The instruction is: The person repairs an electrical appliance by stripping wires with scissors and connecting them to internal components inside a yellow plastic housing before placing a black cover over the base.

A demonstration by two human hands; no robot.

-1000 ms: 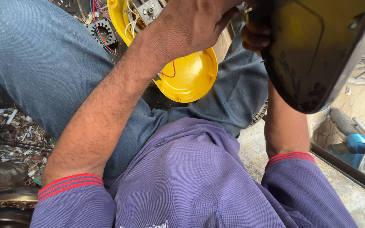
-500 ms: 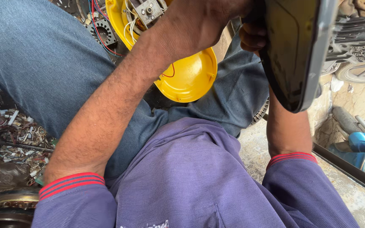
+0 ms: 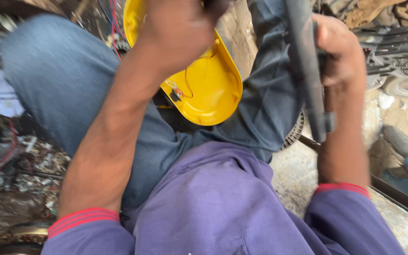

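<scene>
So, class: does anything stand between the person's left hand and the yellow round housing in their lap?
Nothing visible does. The left hand lies directly over the yellow housing; whether it touches is blurred. The right hand grips a dark flat panel off to the side.

Left hand (image 3: pixel 178 33) motion-blurred, fingers cut by top edge; what it holds, not visible. Yellow shell (image 3: pixel 208 89) upper part behind left hand, top cropped. Dark panel (image 3: pixel 305 71) seen edge-on, top cropped, face hidden. Right hand (image 3: pixel 338 52) fingers hidden behind panel. Scrap (image 3: pixel 20 160) at left blurred, indistinct.
</scene>
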